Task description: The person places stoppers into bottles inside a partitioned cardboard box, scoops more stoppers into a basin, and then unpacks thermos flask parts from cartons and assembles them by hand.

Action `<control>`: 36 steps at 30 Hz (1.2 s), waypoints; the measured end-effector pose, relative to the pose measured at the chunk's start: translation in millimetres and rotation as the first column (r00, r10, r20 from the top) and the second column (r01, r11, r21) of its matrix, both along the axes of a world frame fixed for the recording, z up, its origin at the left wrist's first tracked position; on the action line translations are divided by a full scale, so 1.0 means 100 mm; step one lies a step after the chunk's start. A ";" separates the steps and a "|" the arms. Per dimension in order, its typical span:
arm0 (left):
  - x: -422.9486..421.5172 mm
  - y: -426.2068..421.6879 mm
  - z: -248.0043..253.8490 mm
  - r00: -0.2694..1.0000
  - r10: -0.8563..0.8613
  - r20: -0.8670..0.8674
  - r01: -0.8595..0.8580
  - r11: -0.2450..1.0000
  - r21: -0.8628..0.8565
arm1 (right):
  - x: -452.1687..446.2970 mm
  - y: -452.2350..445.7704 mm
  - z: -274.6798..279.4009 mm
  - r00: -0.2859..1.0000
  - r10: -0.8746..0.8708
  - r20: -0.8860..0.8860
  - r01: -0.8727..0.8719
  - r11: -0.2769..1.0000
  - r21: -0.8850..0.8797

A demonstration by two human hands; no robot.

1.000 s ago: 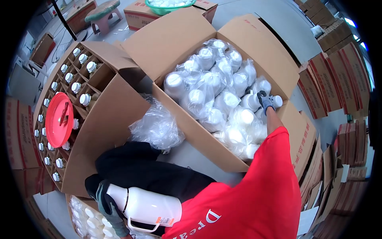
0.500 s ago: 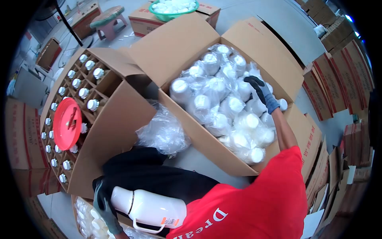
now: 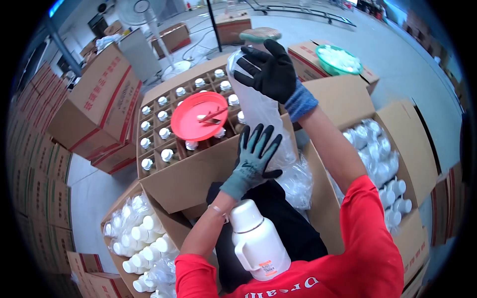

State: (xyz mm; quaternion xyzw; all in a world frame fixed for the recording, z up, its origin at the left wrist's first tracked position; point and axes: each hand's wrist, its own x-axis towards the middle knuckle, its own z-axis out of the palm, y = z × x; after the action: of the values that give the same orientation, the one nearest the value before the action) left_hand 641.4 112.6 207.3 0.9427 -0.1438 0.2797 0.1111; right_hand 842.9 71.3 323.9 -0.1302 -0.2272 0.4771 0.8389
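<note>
My right hand (image 3: 272,69), in a black glove with a blue cuff, is raised with fingers spread beside a clear plastic bag (image 3: 256,102). The bag hangs over the corner of the divided carton; whether the glove touches it I cannot tell. My left hand (image 3: 252,161), in a grey-green glove, is open with fingers spread, below the bag and in front of the carton's flap. A white vacuum jug (image 3: 263,243) with a handle and an orange label lies on my lap. Crumpled clear plastic (image 3: 296,184) lies between the boxes.
The divided carton (image 3: 184,184) holds several white-capped bottles, with a red plate (image 3: 194,126) on top. White bottles fill an open box (image 3: 325,213) at right and another (image 3: 174,223) at lower left. A green basin (image 3: 325,63) and a fan (image 3: 144,12) stand behind.
The view has swung left. My right hand has moved from the right box to near the divided carton, with the plastic bag beside it. My left hand has risen from beside the jug.
</note>
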 end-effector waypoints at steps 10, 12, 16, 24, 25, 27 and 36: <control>0.02 0.94 -0.62 0.941 0.271 -0.201 -0.224 0.057 -0.973 | -1.16 -0.14 -1.06 -0.424 0.003 0.906 0.727 0.597 0.338; -0.22 1.00 -0.66 0.980 0.109 -0.163 -0.117 -0.343 -0.932 | -1.17 -0.28 -1.55 -0.517 0.330 0.790 0.828 0.428 0.363; -0.91 0.75 -0.51 0.996 -0.007 -0.090 -0.089 0.071 -0.993 | -0.95 -0.45 -2.20 -0.336 0.382 0.861 0.922 0.318 0.219; -2.52 0.36 -1.05 0.837 -0.359 -0.413 -0.508 -0.233 -0.829 | -1.80 -1.45 -2.04 -0.525 0.152 0.838 0.674 0.675 0.300; -2.62 0.21 -1.06 0.849 -0.381 -0.366 -0.464 -0.208 -0.861 | -1.93 -1.57 -1.96 -0.505 0.084 0.859 0.638 0.707 0.305; -2.72 0.07 -0.85 0.774 -0.611 -0.166 -0.258 -0.065 -0.964 | -2.13 -1.82 -1.94 -0.473 0.048 0.880 0.521 0.820 0.235; -3.30 -0.37 -0.48 0.374 -0.622 -0.687 -0.702 0.294 -0.648 | -2.71 -3.01 -1.97 -0.512 0.232 0.827 0.078 0.971 -0.224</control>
State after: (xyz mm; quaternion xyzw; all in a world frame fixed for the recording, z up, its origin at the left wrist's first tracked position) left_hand 311.1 75.3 159.8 0.6411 0.1773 -0.2752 0.6942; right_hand 572.1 -229.2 127.0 -0.5334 -0.8043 0.2060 0.1615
